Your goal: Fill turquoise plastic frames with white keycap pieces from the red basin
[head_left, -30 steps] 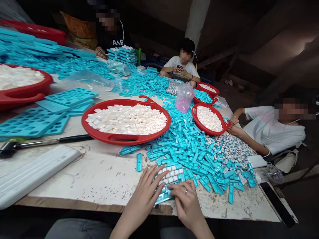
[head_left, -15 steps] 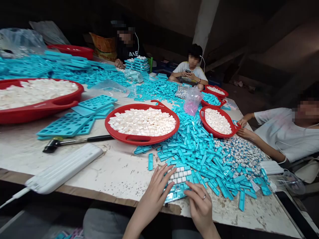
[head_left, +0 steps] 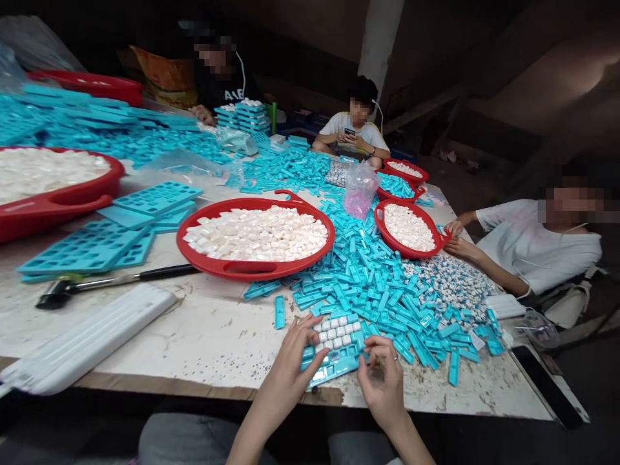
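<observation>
A blue plastic tray (head_left: 339, 365) with square sockets lies near the table's front edge. White keycap-like pieces (head_left: 336, 334) fill several rows of its far part, while nearer sockets show bare blue. My left hand (head_left: 292, 355) grips the tray's left side, thumb across the near part and fingers by the white pieces. At its right edge, my right hand (head_left: 385, 381) has curled fingers, thumb and fingertips against the tray; a ring shows on one finger. Loose blue strips (head_left: 368, 278) are heaped just beyond the tray.
Red basins (head_left: 256, 268) of white pieces stand beyond and to the left. Blue trays (head_left: 92, 248), a hammer (head_left: 111, 281) and a white power strip (head_left: 97, 339) lie left. A phone (head_left: 547, 387) lies right. Three people sit around the table; the right person's hands (head_left: 458, 236) touch a basin.
The view has shifted, so most things on the table appear further left. My right hand's fingers have moved from the tray's sockets to its right edge. My left hand still holds the left side.
</observation>
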Tool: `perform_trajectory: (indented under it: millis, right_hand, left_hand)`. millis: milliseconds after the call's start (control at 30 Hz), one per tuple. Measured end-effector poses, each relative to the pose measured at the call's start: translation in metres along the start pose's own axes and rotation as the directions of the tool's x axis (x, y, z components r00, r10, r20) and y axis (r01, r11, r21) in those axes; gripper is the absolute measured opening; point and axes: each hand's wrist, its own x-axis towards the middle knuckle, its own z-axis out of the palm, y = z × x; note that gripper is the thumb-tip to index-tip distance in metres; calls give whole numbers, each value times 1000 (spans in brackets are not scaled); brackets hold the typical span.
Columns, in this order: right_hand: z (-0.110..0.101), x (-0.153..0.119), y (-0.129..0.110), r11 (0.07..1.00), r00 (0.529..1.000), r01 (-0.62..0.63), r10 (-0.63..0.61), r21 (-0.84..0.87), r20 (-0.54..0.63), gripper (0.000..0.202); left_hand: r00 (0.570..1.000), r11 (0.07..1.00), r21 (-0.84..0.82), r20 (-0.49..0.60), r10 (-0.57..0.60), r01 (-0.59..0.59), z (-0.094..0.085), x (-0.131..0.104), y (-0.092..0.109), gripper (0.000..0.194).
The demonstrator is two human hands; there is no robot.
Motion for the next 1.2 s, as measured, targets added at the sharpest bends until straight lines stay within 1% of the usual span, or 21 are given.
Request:
perform_trajectory:
  millis: [33, 100, 167, 200, 267, 300, 333, 367, 400, 433, 500, 533, 567, 633, 667, 733, 767, 833, 900, 1033, 1200]
  right_hand:
    - [-6, 4, 5, 999, 999, -29, 29, -15, 26, 10]
    - [-24, 17, 23, 990, 990, -104, 112, -91, 84, 5]
    - [-50, 39, 46, 962, 973, -186, 209, -201, 101, 10]
    - [-64, 51, 57, 943, 966, -217, 244, -251, 83, 15]
    - [-87, 79, 73, 919, 965, -233, 259, -318, 42, 20]
    - [-93, 92, 76, 917, 969, -216, 244, -335, 43, 21]
    - [-94, 106, 75, 923, 974, -182, 216, -340, 67, 21]
    - [-90, 118, 70, 935, 978, -131, 177, -330, 114, 20]
    - [-80, 131, 61, 949, 976, -67, 126, -307, 177, 19]
    - [-66, 143, 50, 962, 966, 5, 65, -273, 249, 18]
    - [-26, 169, 23, 966, 921, 159, -70, -206, 383, 17]
    - [-3, 184, 9, 953, 896, 225, -121, -202, 427, 18]
    - [20, 199, -2, 932, 871, 277, -140, -234, 471, 20]
    - [64, 230, -18, 859, 816, 349, -83, -375, 571, 26]
    - [83, 245, -21, 848, 799, 357, -60, -392, 599, 27]
    - [114, 267, -21, 836, 769, 355, -5, -419, 640, 26]
    - [125, 274, -18, 834, 755, 351, 17, -426, 655, 26]
    - [139, 282, -10, 827, 735, 353, 43, -437, 677, 25]
    - [143, 285, -2, 825, 727, 366, 35, -430, 686, 23]
    - [133, 281, 6, 830, 745, 386, -25, -402, 666, 19]
    - [120, 270, 9, 855, 778, 385, -98, -347, 621, 21]
  left_hand:
    - [1000, 1000, 8, 5, 17, -17, 0, 0, -1, 12]
    - [998, 998, 30, 14, 54, -54, 1, 0, -5, 15]
    - [997, 996, 52, 13, 72, -73, 2, -1, -8, 24]
    - [997, 995, 60, 7, 75, -75, 2, -1, -10, 30]
    - [997, 994, 71, -10, 79, -78, 4, -3, -12, 38]
    - [996, 994, 74, -16, 82, -81, 4, -3, -12, 40]
    - [996, 994, 77, -19, 85, -83, 5, -4, -13, 42]
    - [996, 993, 79, -18, 86, -84, 5, -4, -12, 42]
    - [996, 993, 80, -16, 84, -83, 5, -4, -12, 43]
    - [997, 994, 81, -15, 78, -77, 5, -4, -11, 43]
    - [998, 995, 77, -14, 69, -68, 4, -4, -10, 43]
    - [998, 995, 73, -13, 67, -66, 3, -4, -9, 43]
    - [998, 996, 69, -9, 64, -63, 3, -3, -8, 42]
    - [998, 996, 57, 5, 62, -62, 1, -3, -6, 40]
    - [998, 997, 50, 12, 62, -62, 0, -3, -4, 38]
    - [998, 997, 42, 17, 62, -63, -2, -3, -1, 35]
    - [998, 997, 40, 13, 64, -65, -3, -3, 1, 33]
    - [998, 997, 38, 8, 62, -62, -4, -3, 4, 32]
    - [999, 998, 34, 11, 53, -53, -5, -3, 7, 32]
    - [998, 998, 12, 30, 54, -54, -5, -3, 8, 30]
    - [999, 999, -10, 18, 44, -44, -3, -2, 7, 37]
